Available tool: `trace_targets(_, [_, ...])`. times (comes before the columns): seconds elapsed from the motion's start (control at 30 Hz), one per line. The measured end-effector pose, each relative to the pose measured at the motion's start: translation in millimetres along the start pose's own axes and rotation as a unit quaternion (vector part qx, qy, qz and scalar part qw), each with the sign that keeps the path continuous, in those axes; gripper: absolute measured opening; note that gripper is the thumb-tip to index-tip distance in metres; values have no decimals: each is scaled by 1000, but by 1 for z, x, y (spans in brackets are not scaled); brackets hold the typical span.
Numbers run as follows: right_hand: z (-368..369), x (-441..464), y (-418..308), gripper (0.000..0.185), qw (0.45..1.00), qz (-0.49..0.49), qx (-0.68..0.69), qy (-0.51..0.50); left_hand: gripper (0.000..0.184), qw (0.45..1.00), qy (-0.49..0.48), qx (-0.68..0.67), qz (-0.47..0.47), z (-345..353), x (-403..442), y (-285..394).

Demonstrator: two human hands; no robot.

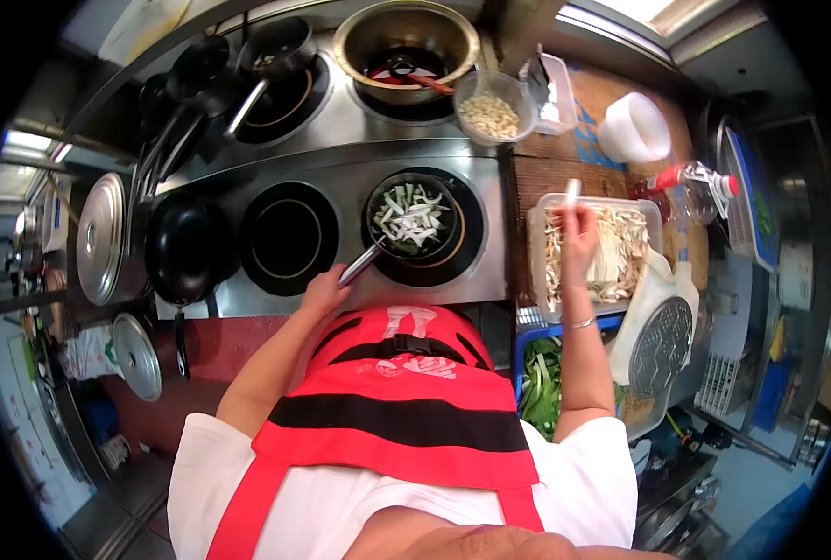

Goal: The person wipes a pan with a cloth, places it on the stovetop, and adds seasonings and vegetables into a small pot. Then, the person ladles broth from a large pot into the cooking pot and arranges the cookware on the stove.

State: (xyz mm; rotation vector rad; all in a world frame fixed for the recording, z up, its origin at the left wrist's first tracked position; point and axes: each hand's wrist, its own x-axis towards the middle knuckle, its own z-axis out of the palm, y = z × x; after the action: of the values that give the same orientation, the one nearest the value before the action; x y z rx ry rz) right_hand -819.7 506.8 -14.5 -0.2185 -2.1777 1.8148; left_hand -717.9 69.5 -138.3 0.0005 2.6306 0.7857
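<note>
My left hand point(325, 290) is wrapped round the handle of a small dark pan point(369, 217), which sits on the front right burner. White and green chopped vegetables point(410, 215) lie in the pan. Over a clear tub of mushrooms point(618, 250), to the right of the stove, my right hand point(579, 233) is raised with its fingers closed. A small white object point(573, 189) sticks up from those fingertips; what it is cannot be made out.
Behind the pan stand a large metal bowl point(378, 75) and a bowl of pale pieces point(490, 117). A black wok point(184, 245) is at the left. Bottles point(698, 191), a white container point(635, 129) and a blue crate of greens point(543, 378) are at the right.
</note>
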Motion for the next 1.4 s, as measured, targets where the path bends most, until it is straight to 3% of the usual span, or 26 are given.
trace_targets(0.2, [150, -67, -25, 8, 982, 45, 86, -159, 41, 999, 24, -24, -30, -19, -36, -17])
trace_targets(0.4, [253, -105, -10, 7, 950, 21, -32, -309, 38, 993, 71, -68, -64, -50, -82, -57])
trace_targets(0.5, [290, -115, -1, 8, 944, -49, -81, -317, 38, 989, 96, -58, -99, -58, -102, -76])
trace_targets(0.67, [341, -132, 9, 12, 949, 4, -66, -309, 38, 979, 127, -74, -140, -63, -123, -114])
trace_targets(0.83, [354, -160, -9, 10, 950, -26, -46, -308, 37, 974, 136, -80, -161, -64, -139, -146])
trace_targets(1.07, [327, -214, 5, 24, 930, -3, -153, -335, 35, 974, 144, -75, -159, -49, -151, -185])
trace_targets(1.17, [318, -227, 0, 23, 877, 64, -209, -427, 36, 972, 139, -82, -171, -52, -149, -179])
trace_targets(1.27, [318, -239, 12, 9, 872, 39, -145, -466, 39, 972, 113, -82, -188, -49, -148, -172])
trace_targets(1.37, [325, -251, 1, 11, 859, 24, -129, -495, 43, 966, 187, -93, -153, -43, -161, -160])
trace_targets(1.4, [327, -255, -11, 15, 850, 32, -130, -509, 47, 969, 162, -89, -163, -49, -165, -156])
